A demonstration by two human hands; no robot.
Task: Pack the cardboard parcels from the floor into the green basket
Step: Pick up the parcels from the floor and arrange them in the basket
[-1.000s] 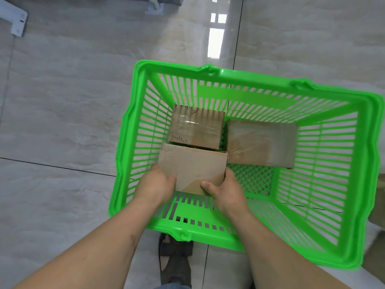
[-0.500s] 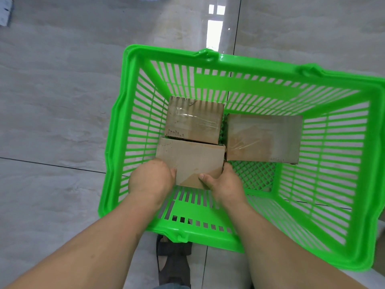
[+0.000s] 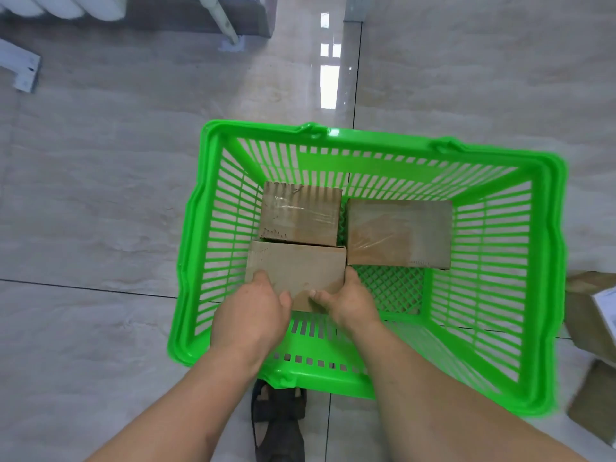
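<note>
Lower now, the third parcel [image 3: 296,275] sits by two others, both hands [image 3: 248,315] [image 3: 350,300] gripping it. More parcels [image 3: 588,311] wait at 3 o'clock outside the basket [image 3: 193,255].

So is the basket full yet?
No. The basket holds three parcels, and bare green mesh shows at its near right.

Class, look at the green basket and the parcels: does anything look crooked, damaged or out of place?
Nothing stands out. Three cardboard parcels lie flat in the green basket: two at the far side, and the near parcel gripped by the left hand and right hand. More parcels wait on the floor.
</note>
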